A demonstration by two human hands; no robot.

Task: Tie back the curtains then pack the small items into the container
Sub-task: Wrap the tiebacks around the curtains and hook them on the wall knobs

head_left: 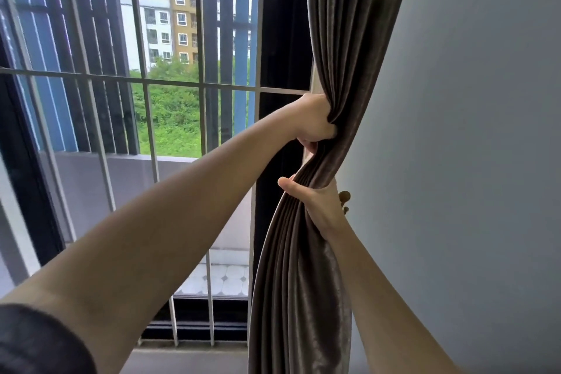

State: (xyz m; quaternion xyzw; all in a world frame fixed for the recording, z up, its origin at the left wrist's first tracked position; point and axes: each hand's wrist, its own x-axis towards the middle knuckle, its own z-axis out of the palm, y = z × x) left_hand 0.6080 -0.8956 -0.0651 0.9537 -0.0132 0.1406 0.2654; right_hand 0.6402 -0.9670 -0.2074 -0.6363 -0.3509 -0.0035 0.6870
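Note:
A brown-grey curtain (349, 39) hangs bunched at the right edge of the window, against the wall. My left hand (312, 118) grips the gathered folds at mid height, fingers curled into the cloth. Just below it, my right hand (318, 203) wraps round the bundle from the wall side, thumb showing at the front. A small brass holdback hook (345, 200) sticks out of the wall right behind my right hand, partly hidden by it. No tie band, small items or container are in view.
The window has white metal bars (145, 82) and a dark frame (273, 39), with a balcony and buildings outside. A plain grey wall (470, 146) fills the right side. The window sill (188, 355) lies at the bottom.

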